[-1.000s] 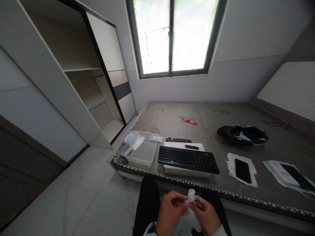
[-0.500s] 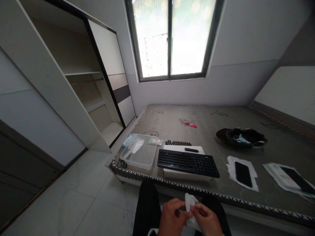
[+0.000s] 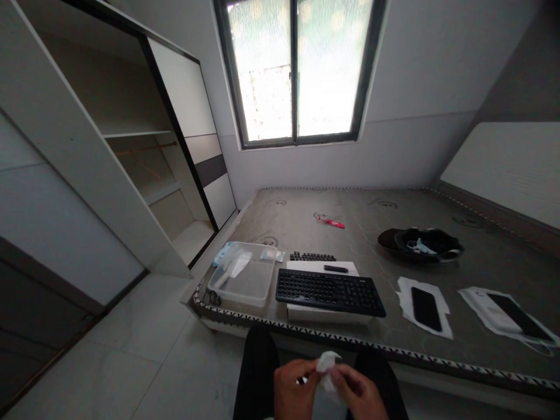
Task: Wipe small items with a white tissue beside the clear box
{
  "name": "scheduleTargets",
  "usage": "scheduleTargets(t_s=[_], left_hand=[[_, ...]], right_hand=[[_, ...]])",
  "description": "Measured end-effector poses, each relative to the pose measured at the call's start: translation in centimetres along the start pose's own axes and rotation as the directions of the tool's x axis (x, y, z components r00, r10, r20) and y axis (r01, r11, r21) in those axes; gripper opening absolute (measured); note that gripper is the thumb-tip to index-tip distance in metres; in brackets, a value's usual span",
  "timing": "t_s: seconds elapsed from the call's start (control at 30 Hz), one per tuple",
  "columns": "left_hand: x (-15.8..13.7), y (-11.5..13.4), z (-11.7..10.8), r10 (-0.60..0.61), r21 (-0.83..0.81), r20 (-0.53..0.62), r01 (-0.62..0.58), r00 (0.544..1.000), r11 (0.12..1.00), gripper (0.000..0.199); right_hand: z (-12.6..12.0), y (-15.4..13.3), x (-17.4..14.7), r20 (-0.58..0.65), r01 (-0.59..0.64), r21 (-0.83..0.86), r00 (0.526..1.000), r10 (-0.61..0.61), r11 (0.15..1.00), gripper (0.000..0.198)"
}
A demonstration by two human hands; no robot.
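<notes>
Between my knees, my left hand [image 3: 295,382] and my right hand [image 3: 356,389] both pinch a crumpled white tissue [image 3: 328,363]. Its upper end sticks up above the fingers, and its lower part hangs down between the hands. Whether anything is wrapped inside cannot be seen. Ahead of the hands, a black keyboard [image 3: 330,293] rests on a white box [image 3: 328,315] near the bed's front edge. A black pen-like stick [image 3: 336,269] lies on the box behind it, and a row of small black keycaps [image 3: 312,256] sits farther back.
Left of the keyboard stands a clear plastic tray [image 3: 262,291] holding white material. On the right lie a phone [image 3: 426,309] on white tissue, another phone [image 3: 520,315] with a white power bank [image 3: 492,312], and a dark cap [image 3: 420,245]. A red packet [image 3: 333,223] lies farther back.
The tissue has shifted slightly between my fingers, its top now bunched and folded over to the right. Both hands keep their pinch. The view has turned a little to the right.
</notes>
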State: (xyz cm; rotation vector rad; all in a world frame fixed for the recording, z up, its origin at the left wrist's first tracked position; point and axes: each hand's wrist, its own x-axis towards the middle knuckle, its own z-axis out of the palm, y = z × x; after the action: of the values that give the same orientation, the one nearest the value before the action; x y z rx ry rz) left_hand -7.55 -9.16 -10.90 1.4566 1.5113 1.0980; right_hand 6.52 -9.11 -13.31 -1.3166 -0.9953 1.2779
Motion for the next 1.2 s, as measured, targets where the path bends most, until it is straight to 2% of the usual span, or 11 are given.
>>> scheduleTargets(t_s=[0.13, 0.33, 0.47, 0.53, 0.63, 0.8, 0.97, 1.1, 1.2], left_hand=[[0.1, -0.1, -0.2, 0.009, 0.044, -0.082, -0.006, 0.997, 0.999, 0.011], [0.0, -1.0, 0.2, 0.173, 0.089, -0.109, -0.164, 0.979, 0.982, 0.008], [0.0, -1.4, 0.4, 0.241, 0.049, -0.098, -0.237, 0.966, 0.97, 0.006], [-0.1, -1.3, 0.4, 0.241, 0.033, -0.088, -0.238, 0.967, 0.971, 0.006], [-0.1, -0.9, 0.2, 0.217, 0.022, -0.079, -0.216, 0.973, 0.976, 0.008], [-0.1, -0.2, 0.0, 0.125, 0.041, -0.057, -0.122, 0.991, 0.992, 0.01], [0.3, 0.4, -0.2, -0.047, 0.133, -0.01, 0.048, 0.999, 0.99, 0.006], [0.4, 0.7, -0.3, -0.067, 0.135, 0.021, 0.063, 0.998, 0.989, 0.009], [0.4, 0.9, -0.2, -0.037, 0.115, 0.06, 0.03, 0.998, 0.993, 0.011]], right_hand=[[-0.1, -0.1, 0.0, 0.009, -0.025, -0.024, 1.0, 0.026, 0.999, 0.041], [-0.5, 0.8, 0.5, 0.036, -0.026, 0.089, 0.999, 0.022, 0.996, 0.034], [-1.0, 0.9, 0.9, 0.166, -0.077, 0.098, 0.984, 0.06, 0.992, 0.035], [-1.0, 0.6, 0.9, 0.247, -0.101, 0.076, 0.966, 0.08, 0.992, 0.045], [-0.9, 0.4, 0.8, 0.284, -0.095, 0.031, 0.955, 0.082, 0.995, 0.052], [-0.6, 0.5, 0.5, 0.191, 0.008, -0.038, 0.982, -0.001, 0.999, 0.044], [-0.2, 1.0, 0.2, 0.084, 0.006, -0.06, 0.996, -0.001, 0.998, 0.043], [0.0, 1.3, 0.0, 0.059, -0.028, -0.088, 0.998, 0.033, 0.996, 0.046], [0.1, 1.6, 0.1, -0.038, -0.055, -0.113, 0.998, 0.051, 0.992, 0.049]])
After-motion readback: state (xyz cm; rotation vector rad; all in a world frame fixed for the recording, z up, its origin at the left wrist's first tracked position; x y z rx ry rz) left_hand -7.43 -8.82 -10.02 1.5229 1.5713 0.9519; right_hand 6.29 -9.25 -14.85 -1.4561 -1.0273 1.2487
